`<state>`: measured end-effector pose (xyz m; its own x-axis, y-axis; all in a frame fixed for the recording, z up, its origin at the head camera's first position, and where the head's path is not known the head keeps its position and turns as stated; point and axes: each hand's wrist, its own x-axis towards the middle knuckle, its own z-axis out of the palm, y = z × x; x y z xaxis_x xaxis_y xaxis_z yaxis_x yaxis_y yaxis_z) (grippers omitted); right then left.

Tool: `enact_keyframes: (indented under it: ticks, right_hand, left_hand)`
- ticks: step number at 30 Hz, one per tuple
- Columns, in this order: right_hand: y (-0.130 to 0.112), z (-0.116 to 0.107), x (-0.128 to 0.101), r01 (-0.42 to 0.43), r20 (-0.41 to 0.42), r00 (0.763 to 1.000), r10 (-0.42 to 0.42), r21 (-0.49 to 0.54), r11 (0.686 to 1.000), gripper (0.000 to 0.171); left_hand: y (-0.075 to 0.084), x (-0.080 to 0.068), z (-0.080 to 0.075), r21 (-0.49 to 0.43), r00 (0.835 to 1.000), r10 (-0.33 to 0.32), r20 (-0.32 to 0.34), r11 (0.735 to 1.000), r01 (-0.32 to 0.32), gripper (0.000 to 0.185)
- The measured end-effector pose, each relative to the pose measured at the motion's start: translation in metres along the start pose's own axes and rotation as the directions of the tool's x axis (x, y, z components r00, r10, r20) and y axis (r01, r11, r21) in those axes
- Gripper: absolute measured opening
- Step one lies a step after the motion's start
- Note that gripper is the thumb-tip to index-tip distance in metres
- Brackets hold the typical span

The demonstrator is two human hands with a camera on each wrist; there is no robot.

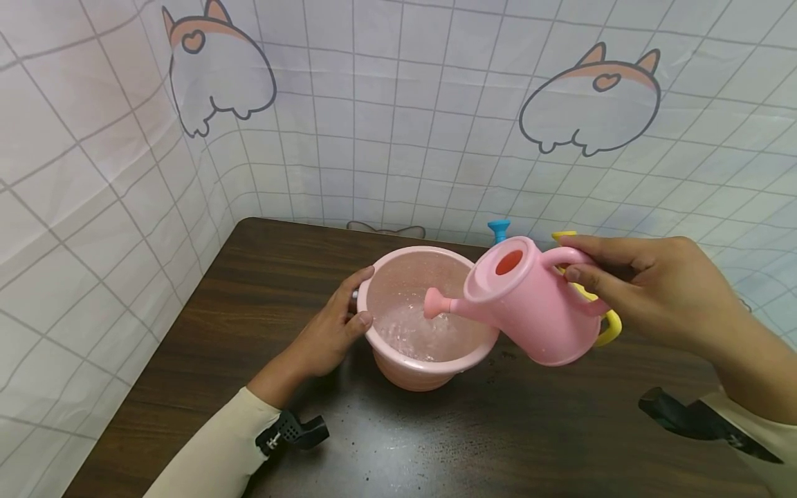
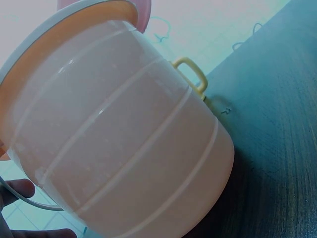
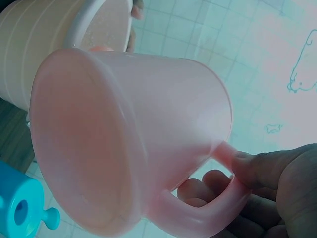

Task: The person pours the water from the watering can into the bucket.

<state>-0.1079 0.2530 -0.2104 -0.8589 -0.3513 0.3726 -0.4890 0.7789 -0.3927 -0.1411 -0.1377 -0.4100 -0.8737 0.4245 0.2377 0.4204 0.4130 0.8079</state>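
Note:
My right hand (image 1: 666,297) grips the handle of a pink watering can (image 1: 538,311), thumb on top and fingers curled through the loop. The can tilts left in the air, its round sprinkler head (image 1: 435,303) over the mouth of a pale pink bucket (image 1: 411,377). Rippling water (image 1: 417,335) with bubbles shows inside the bucket, which stands on the table. At the bucket's left side, my left hand (image 1: 324,339) holds the rim, thumb and fingers over its edge. A thin wire handle (image 2: 37,203) passes by those fingers in the left wrist view.
Behind the pink can are a blue watering can (image 3: 17,198) and a yellow handle (image 1: 610,328). The dark wooden table (image 1: 261,263) has wet drops near the bucket. A white gridded cloth (image 1: 386,104) with cartoon drawings hangs along the back and left.

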Motion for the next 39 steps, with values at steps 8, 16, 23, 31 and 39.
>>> enact_keyframes:
  ticks: [8, 16, 23, 31, 39]
  right_hand:
    - [0.0001, 0.0008, 0.0010, 0.023, -0.009, 1.000, -0.023, -0.015, 1.000, 0.041]
    - [0.0003, 0.0014, 0.0026, 0.053, -0.013, 0.998, -0.053, -0.028, 0.998, 0.041]
    - [0.0019, 0.0016, 0.0026, 0.054, -0.020, 0.998, -0.055, -0.027, 0.998, 0.040]
    - [0.0032, 0.0013, 0.0034, 0.067, -0.022, 0.997, -0.068, -0.039, 0.997, 0.038]
    - [0.0034, 0.0016, 0.0040, 0.063, -0.019, 0.998, -0.064, -0.022, 0.998, 0.040]
  left_hand:
    - [0.0010, -0.0002, -0.0001, -0.003, 1.000, -0.003, 0.000, 1.000, 0.003, 0.076]
    - [0.0009, 0.0008, 0.0003, 0.004, 1.000, 0.004, -0.002, 1.000, -0.004, 0.077]
    - [-0.0007, 0.0009, 0.0010, 0.008, 1.000, -0.006, 0.001, 1.000, 0.006, 0.076]
    - [0.0011, 0.0005, 0.0007, 0.011, 1.000, -0.010, 0.002, 1.000, 0.010, 0.076]
    - [0.0002, 0.0008, 0.0006, 0.011, 1.000, -0.010, 0.000, 1.000, 0.010, 0.077]
